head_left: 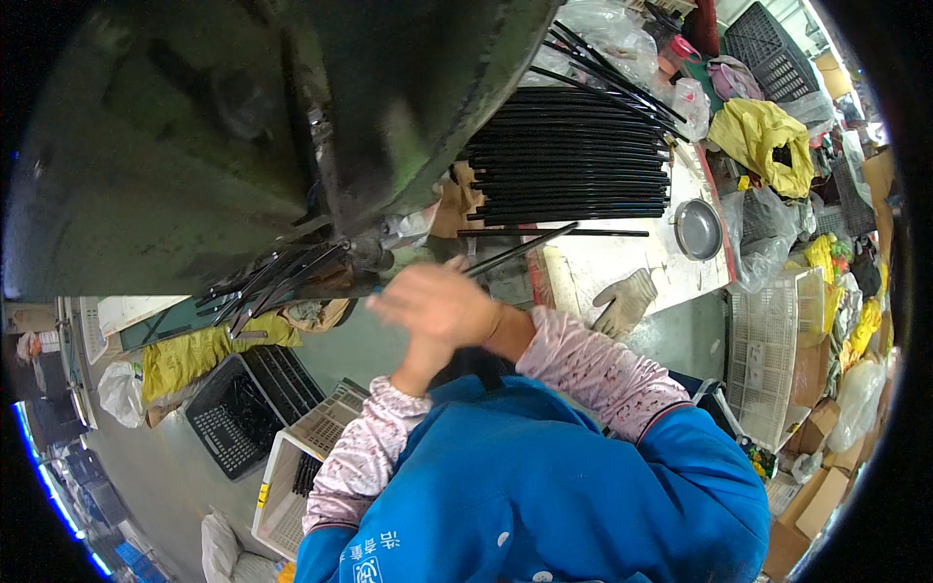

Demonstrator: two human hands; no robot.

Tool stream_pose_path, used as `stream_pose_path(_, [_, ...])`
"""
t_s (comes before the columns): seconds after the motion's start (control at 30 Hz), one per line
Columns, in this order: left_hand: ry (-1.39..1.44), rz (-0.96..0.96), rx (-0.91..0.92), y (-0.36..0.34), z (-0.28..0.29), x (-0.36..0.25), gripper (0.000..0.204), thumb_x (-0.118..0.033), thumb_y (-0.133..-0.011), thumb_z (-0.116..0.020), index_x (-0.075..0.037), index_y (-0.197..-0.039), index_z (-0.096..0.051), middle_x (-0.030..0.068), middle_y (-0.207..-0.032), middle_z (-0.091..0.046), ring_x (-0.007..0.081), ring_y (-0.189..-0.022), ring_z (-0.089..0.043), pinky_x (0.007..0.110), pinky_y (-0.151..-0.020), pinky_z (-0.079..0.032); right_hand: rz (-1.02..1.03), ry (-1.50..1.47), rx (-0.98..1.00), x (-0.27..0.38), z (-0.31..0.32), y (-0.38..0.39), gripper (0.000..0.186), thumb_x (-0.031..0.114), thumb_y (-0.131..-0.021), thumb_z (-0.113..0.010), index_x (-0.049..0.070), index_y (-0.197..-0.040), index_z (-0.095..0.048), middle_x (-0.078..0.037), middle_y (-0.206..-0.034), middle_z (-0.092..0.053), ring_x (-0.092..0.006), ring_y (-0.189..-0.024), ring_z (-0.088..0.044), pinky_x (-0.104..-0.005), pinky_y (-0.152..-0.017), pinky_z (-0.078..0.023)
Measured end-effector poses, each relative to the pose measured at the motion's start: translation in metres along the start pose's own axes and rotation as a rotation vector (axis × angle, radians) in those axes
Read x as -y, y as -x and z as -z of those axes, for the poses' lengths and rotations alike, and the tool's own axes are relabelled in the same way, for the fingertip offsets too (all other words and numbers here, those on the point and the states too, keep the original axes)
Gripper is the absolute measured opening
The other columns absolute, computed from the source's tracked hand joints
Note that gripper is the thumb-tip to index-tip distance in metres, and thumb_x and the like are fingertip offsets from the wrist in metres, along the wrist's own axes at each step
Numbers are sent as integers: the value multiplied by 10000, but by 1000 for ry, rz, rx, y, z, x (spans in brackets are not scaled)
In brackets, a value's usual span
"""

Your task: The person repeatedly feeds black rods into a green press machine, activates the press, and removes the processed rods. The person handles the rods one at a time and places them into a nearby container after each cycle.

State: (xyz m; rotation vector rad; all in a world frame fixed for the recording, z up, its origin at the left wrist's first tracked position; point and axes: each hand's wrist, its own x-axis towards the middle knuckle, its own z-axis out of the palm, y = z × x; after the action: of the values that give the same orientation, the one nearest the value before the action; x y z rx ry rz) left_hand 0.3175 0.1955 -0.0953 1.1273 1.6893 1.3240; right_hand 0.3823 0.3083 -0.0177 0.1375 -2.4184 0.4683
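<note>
My two hands cross in front of the dark green machine. My right hand (428,299) lies over the left, its fingers pointing left and smeared by motion, so I cannot tell what they grip. Much of my left hand (420,356) is hidden beneath it. A black rod (530,249) slants from the hands up to the right, its near end covered by them; it appears to be in my left hand. Another black rod (607,233) lies apart on the white tabletop (573,282), in front of a wide stack of black rods (573,155).
The bulky machine (194,126) fills the upper left, with dark rods (267,282) at its lower edge. On the tabletop are a round metal dish (698,230) and a grey glove (627,299). Crates stand below, one black (233,418), one white (282,486); another white crate (763,350) is right.
</note>
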Motion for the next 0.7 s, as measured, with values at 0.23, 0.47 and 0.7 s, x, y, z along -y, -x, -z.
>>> stream_pose_path(0.23, [733, 31, -526, -2, 67, -73, 177, -137, -963, -553, 5, -1068, -545, 171, -1050, -640, 196, -920, -650, 311, -794, -568, -327, 210, 9, -18, 28, -1, 661, 530, -744, -663, 100, -1238, -577, -98, -1105, -600, -295, -1073, -533, -479, -962, -357])
stream_pose_path(0.47, [882, -1, -622, 8, 115, -82, 233, -140, -936, -605, -15, -1122, -542, 162, -1115, -607, 251, -975, -635, 385, -914, -545, -382, 168, -90, -40, 13, 1, 300, 211, -749, -745, 60, -999, -676, -107, -1067, -639, -321, -968, -587, -443, -929, -404])
stream_pose_path(0.7, [939, 47, -627, -9, 125, -90, 273, -142, -912, -644, 48, -1082, -546, 132, -1003, -615, 281, -923, -668, 361, -851, -585, -190, 447, -125, -37, 7, -36, 280, 152, -755, -766, 86, -1018, -700, -86, -1060, -660, -292, -942, -611, -389, -840, -482])
